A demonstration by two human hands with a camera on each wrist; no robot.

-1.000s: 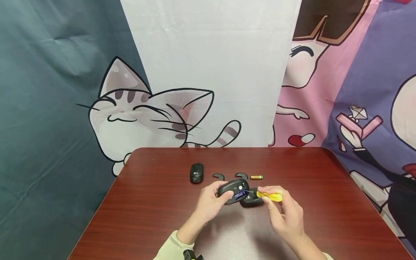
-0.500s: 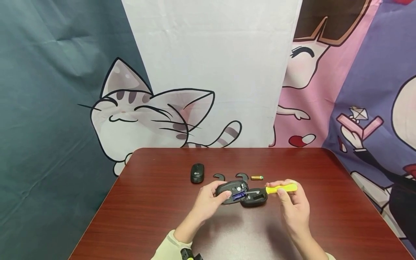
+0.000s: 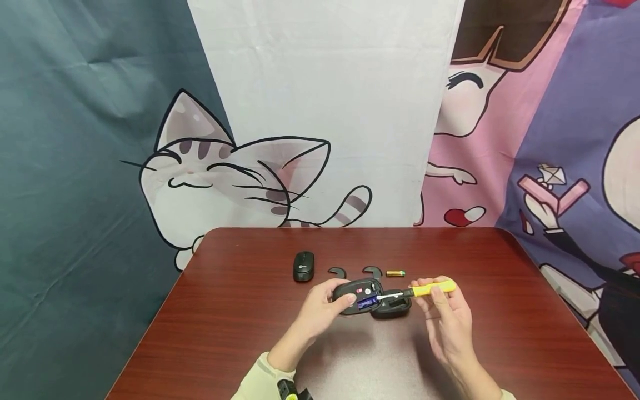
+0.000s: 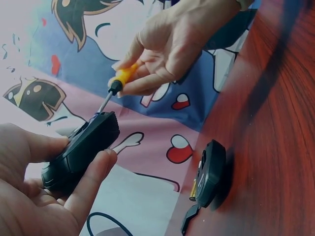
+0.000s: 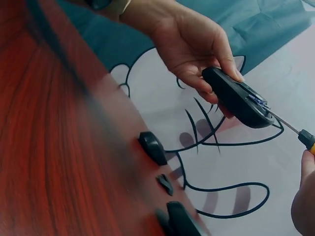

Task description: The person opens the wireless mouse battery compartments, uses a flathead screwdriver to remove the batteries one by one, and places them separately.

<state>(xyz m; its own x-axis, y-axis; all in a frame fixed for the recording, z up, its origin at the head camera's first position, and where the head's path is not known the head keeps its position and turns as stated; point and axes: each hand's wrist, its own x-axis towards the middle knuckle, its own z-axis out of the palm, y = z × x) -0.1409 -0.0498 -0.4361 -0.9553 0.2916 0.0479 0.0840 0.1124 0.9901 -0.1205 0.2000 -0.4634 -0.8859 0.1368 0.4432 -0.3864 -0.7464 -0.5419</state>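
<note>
Underside up, a black computer mouse (image 3: 347,289) is held above the table by my left hand (image 3: 315,314), thumb across its bottom. A blue battery (image 3: 367,302) lies in its uncovered compartment. My right hand (image 3: 452,322) pinches the yellow handle of a screwdriver (image 3: 434,287) between thumb and fingers. Its metal shaft points left, the tip right at the battery's end. In the right wrist view the screwdriver shaft (image 5: 286,120) meets the compartment of the tilted mouse (image 5: 236,101). Behind it on the table lies a second mouse (image 3: 390,312), bottom up with an uncovered slot.
A third black mouse (image 3: 303,266) stands upright at the back left of the red-brown table (image 3: 240,311). Two curved black covers, a left cover (image 3: 338,271) and a right cover (image 3: 372,270), lie beside a loose gold-and-green battery (image 3: 395,273). A printed cloth (image 3: 325,83) hangs behind.
My right hand has moved right with the screwdriver, showing more of its handle and shaft, and its fingers have shifted on the handle. The held mouse has moved slightly left.
</note>
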